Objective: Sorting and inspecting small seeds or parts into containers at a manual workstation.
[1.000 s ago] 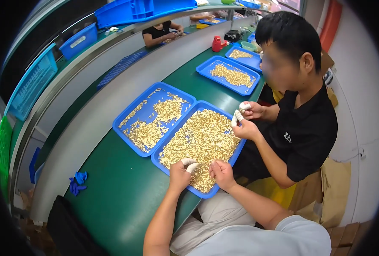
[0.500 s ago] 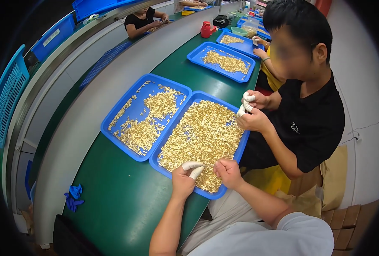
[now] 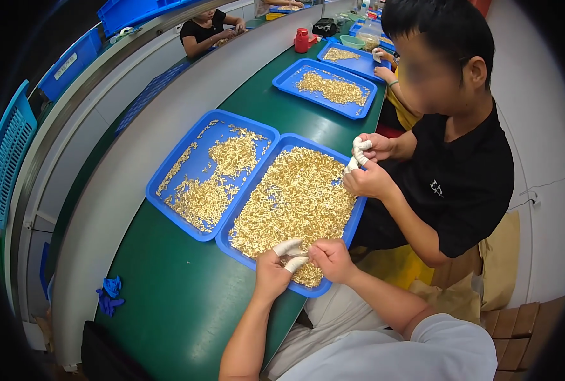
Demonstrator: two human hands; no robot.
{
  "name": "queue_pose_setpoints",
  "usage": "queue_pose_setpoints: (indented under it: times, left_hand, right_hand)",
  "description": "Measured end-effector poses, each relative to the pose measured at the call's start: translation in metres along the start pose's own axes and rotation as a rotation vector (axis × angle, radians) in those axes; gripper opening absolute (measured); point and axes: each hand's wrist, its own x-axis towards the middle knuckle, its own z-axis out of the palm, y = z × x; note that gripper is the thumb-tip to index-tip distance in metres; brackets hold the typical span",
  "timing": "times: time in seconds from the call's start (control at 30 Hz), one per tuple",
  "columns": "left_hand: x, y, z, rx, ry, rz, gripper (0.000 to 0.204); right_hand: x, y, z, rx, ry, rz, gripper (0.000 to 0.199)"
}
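Observation:
Over the near end of a blue tray (image 3: 217, 240) full of small gold-coloured metal pieces (image 3: 295, 197), my two hands meet. White coverings wrap the thumb and forefinger of my left hand (image 3: 273, 272), which are curled toward each other in a pinch. My right hand (image 3: 333, 260), bare-fingered, is closed with its thumb and forefinger pressed together close to the left fingertips. Whatever lies between the fingers is too small to make out. A second blue tray (image 3: 162, 204) adjoins on the left, holding heaps of similar gold pieces with blue bottom showing between.
At right sits a co-worker in a black shirt (image 3: 454, 184), covered fingers (image 3: 360, 152) above the tray's far right corner. Further along the green table (image 3: 168, 286) are more blue trays (image 3: 282, 79) and a red container (image 3: 302, 40). Crumpled blue gloves (image 3: 109, 296) lie at left.
My right hand has moved left, so its fingertips now come up to those of my left hand. The whole view has shifted slightly. The co-worker's hands remain raised together.

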Motion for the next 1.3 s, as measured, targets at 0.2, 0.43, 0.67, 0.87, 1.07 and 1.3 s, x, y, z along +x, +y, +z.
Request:
queue_pose_setpoints:
  times: [0.2,0.43,0.67,0.87,1.07,1.3]
  left_hand:
    - [0.003,0.003,-0.006,0.021,0.082,0.135,0.012]
    - [0.001,0.015,0.007,0.069,0.149,0.161,0.011]
    - [-0.002,0.017,0.01,0.221,0.193,0.186,0.008]
    - [0.001,0.017,0.016,0.221,0.258,0.156,0.007]
    - [0.01,0.029,0.017,0.355,0.163,0.176,0.011]
    - [0.01,0.033,0.018,0.414,0.027,0.222,0.03]
  right_hand:
    - [-0.001,0.004,-0.003,0.312,0.112,0.128,0.033]
    - [-0.004,0.006,-0.006,0.22,0.034,0.055,0.034]
    - [-0.003,0.005,-0.005,0.218,0.051,0.062,0.034]
    - [-0.003,0.005,-0.005,0.228,0.06,0.059,0.034]
    - [-0.001,0.013,-0.005,0.255,0.087,0.039,0.033]
    - [-0.001,0.014,-0.01,0.171,0.011,0.005,0.033]
